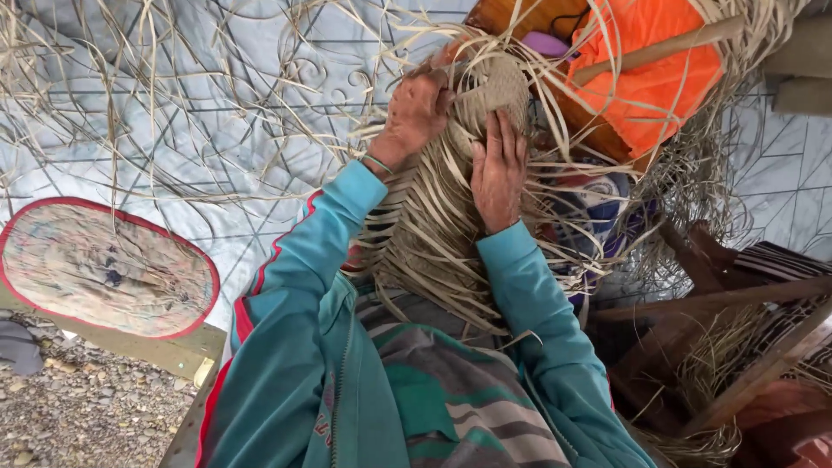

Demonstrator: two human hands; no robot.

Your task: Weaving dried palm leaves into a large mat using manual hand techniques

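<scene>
A half-woven basket [451, 217] of pale flat straw strips lies on the person's lap, its tight plaited base up top and loose strands fanning out all round. The left hand [416, 113] curls its fingers around strips at the base, while the right hand [497, 172] lies flat, fingers slightly spread, on the weave. Beneath spreads a grey patterned sheet [217, 104] strewn with straw, beside a red-edged oval mat [104, 269], gravel ground [87, 407] and wooden frames [737, 347].
</scene>
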